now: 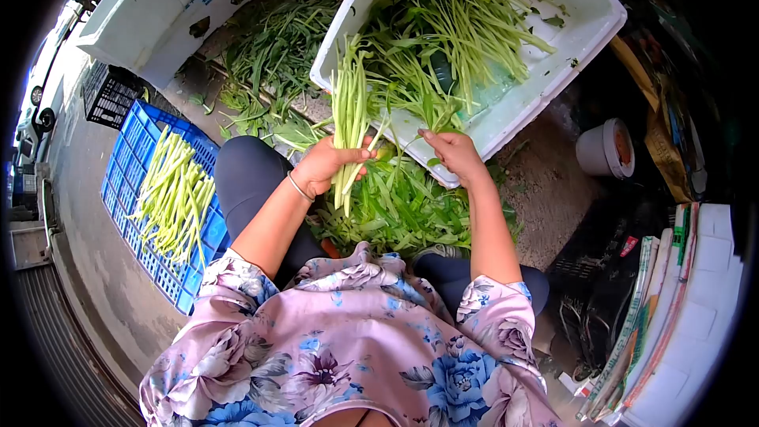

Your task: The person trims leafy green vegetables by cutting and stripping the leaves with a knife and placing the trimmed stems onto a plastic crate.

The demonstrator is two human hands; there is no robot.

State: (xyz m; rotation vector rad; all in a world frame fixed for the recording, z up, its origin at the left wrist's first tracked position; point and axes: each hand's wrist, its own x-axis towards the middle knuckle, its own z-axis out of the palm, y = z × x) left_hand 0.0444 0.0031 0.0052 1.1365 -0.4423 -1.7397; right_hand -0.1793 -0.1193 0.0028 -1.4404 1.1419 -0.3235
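Note:
My left hand [330,164] is closed around a bunch of pale green leafy vegetable stems [349,107], which look like water spinach, held roughly upright. Between the thumb and fingers of my right hand [455,153] are leafy tips [437,113] of the same greens, at the near edge of a white foam box [581,12]. Long stems with leaves [466,28] fill much of that box, and a dark green object [443,71] shows partly among them. Below my hands a heap of loose leaves [403,205] covers the ground between my legs.
To my left, a blue plastic crate [118,182] holds trimmed stems [175,198]. Behind it stand a black crate [113,95] and another foam box [170,20]. Darker leaves [277,47] lie on the ground. A white bucket [605,149] and stacked white panels [688,316] are at right.

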